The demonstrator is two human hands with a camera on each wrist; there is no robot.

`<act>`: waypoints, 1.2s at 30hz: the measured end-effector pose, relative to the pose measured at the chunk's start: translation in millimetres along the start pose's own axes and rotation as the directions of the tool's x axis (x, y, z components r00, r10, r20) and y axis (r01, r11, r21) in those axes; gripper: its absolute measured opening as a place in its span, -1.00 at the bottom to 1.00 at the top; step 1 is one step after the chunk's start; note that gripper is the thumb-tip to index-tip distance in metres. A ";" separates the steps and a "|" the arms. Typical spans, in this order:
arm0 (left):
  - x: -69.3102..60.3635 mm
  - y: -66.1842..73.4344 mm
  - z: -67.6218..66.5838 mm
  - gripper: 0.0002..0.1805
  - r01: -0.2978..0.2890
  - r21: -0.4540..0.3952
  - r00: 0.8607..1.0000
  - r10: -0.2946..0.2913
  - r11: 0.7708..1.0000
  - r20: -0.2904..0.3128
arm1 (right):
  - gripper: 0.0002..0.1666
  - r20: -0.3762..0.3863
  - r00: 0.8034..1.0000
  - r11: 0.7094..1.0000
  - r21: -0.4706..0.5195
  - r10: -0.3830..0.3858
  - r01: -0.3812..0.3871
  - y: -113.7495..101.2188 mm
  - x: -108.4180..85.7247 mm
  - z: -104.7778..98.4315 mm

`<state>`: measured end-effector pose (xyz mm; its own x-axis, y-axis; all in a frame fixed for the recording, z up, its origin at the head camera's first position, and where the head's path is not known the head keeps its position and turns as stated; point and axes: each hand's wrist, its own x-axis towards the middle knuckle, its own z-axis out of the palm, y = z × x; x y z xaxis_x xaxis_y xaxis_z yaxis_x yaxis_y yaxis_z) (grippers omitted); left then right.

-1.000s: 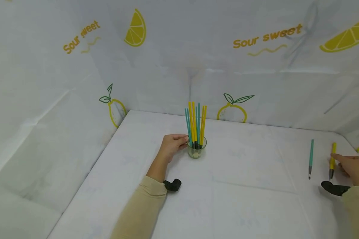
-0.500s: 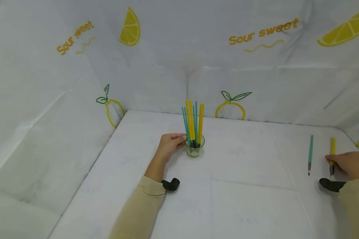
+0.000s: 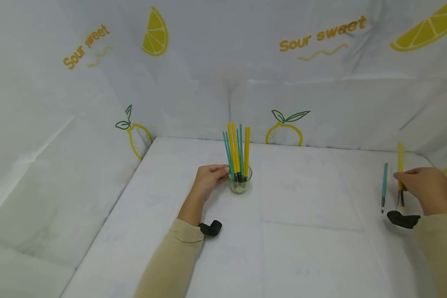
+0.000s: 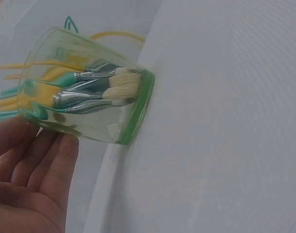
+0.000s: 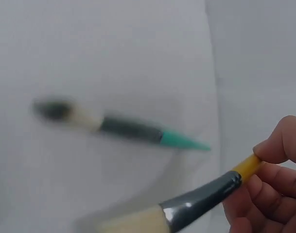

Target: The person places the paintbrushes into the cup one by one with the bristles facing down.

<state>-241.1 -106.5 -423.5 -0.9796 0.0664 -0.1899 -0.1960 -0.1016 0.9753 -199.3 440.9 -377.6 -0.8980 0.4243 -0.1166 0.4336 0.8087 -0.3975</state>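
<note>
A small clear green-tinted glass [image 3: 239, 189] stands upright on the table, holding several yellow and teal paintbrushes [image 3: 235, 153] with their bristles down. At its left side my left hand [image 3: 207, 180] holds the rim between thumb and fingers. On the far right, my right hand [image 3: 426, 185] pinches a yellow-handled paintbrush [image 5: 201, 201] by its handle, pale bristles pointing down. Just left of it lies a teal paintbrush [image 3: 384, 182], which appears blurred in the right wrist view. The bristles inside the glass show through its wall in the left wrist view.
White cloth covers the table [image 3: 305, 260]. Behind and to the left rise white curtains [image 3: 208, 62] printed with lemons and lettering. A black wrist mount [image 3: 211, 228] sits at the left cuff, and another black mount [image 3: 403, 219] at the right cuff.
My right hand has taken up the yellow paintbrush, raising it and shifting it left toward the teal one. My left hand stays at the glass. The head view has shifted slightly.
</note>
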 end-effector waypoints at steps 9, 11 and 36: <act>-0.6 1.3 -0.6 -0.74 -0.009 -0.015 1.000 0.009 1.000 -0.005 | -0.24 0.101 0.972 0.935 0.309 -0.212 0.172 -90.3 -20.6 3.1; -1.0 1.8 -0.7 -0.74 -0.010 -0.017 1.000 0.010 1.000 -0.006 | -0.31 0.089 0.963 0.909 0.363 -0.255 0.207 -109.8 -27.6 8.0; 2.0 -0.8 -1.3 -0.75 -0.015 -0.029 1.000 0.015 0.999 0.005 | -0.70 -0.272 0.837 0.474 0.722 -0.474 0.503 -273.0 -106.0 89.4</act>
<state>-242.9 -107.6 -424.8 -0.9822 0.0697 -0.1745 -0.1824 -0.1315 0.9744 -229.1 138.7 -338.1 -0.9373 0.0828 0.3385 -0.3000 0.3027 -0.9046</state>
